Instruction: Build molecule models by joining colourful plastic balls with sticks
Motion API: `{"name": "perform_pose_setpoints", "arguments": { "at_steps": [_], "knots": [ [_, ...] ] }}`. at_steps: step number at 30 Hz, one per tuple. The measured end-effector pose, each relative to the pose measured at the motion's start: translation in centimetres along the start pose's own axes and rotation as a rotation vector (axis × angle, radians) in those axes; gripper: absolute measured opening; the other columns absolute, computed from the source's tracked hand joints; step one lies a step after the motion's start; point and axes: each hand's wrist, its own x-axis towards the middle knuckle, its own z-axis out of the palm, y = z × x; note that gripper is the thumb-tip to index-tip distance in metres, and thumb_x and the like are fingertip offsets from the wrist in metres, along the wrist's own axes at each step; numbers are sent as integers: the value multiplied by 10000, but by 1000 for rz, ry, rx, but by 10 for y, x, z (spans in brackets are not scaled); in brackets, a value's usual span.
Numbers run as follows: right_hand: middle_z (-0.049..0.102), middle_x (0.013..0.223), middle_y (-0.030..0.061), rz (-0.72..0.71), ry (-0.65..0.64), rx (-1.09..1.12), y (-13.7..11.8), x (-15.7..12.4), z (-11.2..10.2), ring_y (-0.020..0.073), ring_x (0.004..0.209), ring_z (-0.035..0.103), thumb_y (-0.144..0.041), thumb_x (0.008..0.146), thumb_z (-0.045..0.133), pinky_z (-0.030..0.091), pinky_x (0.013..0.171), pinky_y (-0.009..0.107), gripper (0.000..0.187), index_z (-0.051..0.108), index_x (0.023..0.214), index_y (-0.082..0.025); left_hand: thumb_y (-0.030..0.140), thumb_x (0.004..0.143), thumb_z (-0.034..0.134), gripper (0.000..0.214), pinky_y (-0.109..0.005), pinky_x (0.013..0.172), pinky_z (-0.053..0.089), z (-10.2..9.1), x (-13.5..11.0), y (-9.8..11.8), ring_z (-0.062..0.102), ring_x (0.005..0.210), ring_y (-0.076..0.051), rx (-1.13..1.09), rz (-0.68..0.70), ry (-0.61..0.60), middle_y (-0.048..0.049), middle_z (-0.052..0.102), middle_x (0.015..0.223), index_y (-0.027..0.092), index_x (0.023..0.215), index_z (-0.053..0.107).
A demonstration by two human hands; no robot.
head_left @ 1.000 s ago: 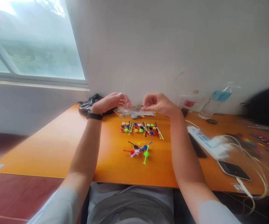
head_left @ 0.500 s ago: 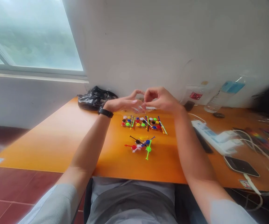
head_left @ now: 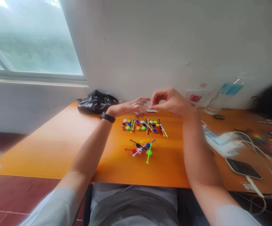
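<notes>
Over the far part of the table, my left hand [head_left: 128, 109], with a black band on its wrist, has its fingers curled about a see-through plastic piece [head_left: 139, 103]. Its outline is too faint to make out fully. My right hand [head_left: 167, 99] is just to the right, thumb and forefinger pinched; anything between them is too small to name. Below the hands lie colored round pieces and thin arrow-tipped sticks [head_left: 147, 126] in several clusters. Nearer to me sits a group of colored arrow spinners [head_left: 139, 149] in red, white, black, blue, yellow and green.
A black plastic bag [head_left: 95, 102] lies at the back left of the orange table [head_left: 56, 150]. To the right are a white power strip [head_left: 220, 144] with chargers and cables, a phone [head_left: 243, 168] and a clear bottle [head_left: 220, 99]. A wall stands behind.
My right hand has moved slightly right, away from my left hand, so a gap shows between them. The spinners and sticks on the table stay in place; the view has shifted a little.
</notes>
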Motion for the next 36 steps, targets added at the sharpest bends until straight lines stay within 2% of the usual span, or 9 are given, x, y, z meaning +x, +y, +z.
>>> {"name": "perform_pose_setpoints", "arguments": {
  "at_steps": [3, 8, 12, 17, 20, 25, 31, 34, 36],
  "knots": [
    [752, 892, 57, 57, -137, -17, -3, -5, -4, 220, 866, 674, -556, 766, 818, 530, 783, 356, 376, 791, 903, -207, 600, 891, 659, 773, -409, 881, 511, 2, -2, 3, 658, 1079, -276, 12, -12, 34, -132, 690, 1258, 295, 1555, 408],
    [771, 1134, 53, 55, -183, -11, -6, -5, 2, 259, 1070, 686, -520, 783, 812, 543, 909, 368, 456, 794, 1142, -239, 538, 921, 637, 687, -354, 815, 495, 5, 2, 1, 649, 1015, -239, 58, -53, 31, -86, 685, 1199, 292, 1529, 432],
    [737, 1269, 56, 50, -401, 96, -5, -2, 8, 248, 1129, 680, -490, 873, 742, 541, 945, 345, 467, 749, 1277, -255, 484, 952, 628, 635, -330, 812, 485, 14, 7, 7, 633, 997, -209, 109, -47, 15, -64, 664, 1191, 326, 1535, 433],
    [731, 1255, 86, -44, -612, 36, -3, -2, 4, 241, 1114, 677, -487, 926, 714, 533, 931, 330, 482, 720, 1328, -222, 445, 957, 639, 735, -353, 920, 493, 28, 10, 19, 632, 1108, -232, 231, -39, -50, -63, 664, 1236, 342, 1614, 326],
    [748, 1219, 81, -59, -646, -36, -2, -4, -1, 251, 1141, 657, -511, 937, 701, 523, 945, 330, 456, 744, 1293, -229, 436, 953, 645, 769, -371, 976, 496, 29, 11, 20, 644, 1160, -249, 258, -53, -102, -71, 661, 1288, 341, 1630, 293],
    [771, 1214, 67, 69, -624, -70, 0, -6, -3, 248, 1107, 683, -539, 905, 718, 527, 945, 324, 475, 785, 1262, -234, 375, 928, 666, 821, -394, 1014, 492, 20, 8, 17, 617, 1257, -281, 363, -100, -85, -78, 658, 1361, 341, 1646, 269],
    [796, 1112, 63, 171, -534, -129, 14, -1, -3, 255, 1001, 709, -587, 863, 716, 532, 834, 322, 468, 817, 1145, -228, 441, 792, 812, 829, -375, 1005, 479, -9, -5, 6, 614, 1256, -326, 708, -189, 82, -102, 655, 1406, 244, 1532, 496],
    [801, 1036, 79, 270, -515, -273, 29, 8, 4, 259, 924, 713, -616, 826, 736, 513, 753, 318, 470, 818, 1043, -208, 447, 779, 809, 808, -348, 937, 494, -26, -14, -2, 667, 1111, -278, 781, -215, 145, -91, 728, 1251, 208, 1501, 534],
    [800, 982, 88, 340, -574, -377, 38, 16, 18, 254, 857, 712, -627, 755, 793, 489, 697, 315, 485, 815, 973, -194, 441, 768, 815, 837, -331, 903, 497, -34, -20, -5, 672, 1051, -250, 802, -231, 181, -77, 744, 1183, 206, 1516, 524]
  ]
}}
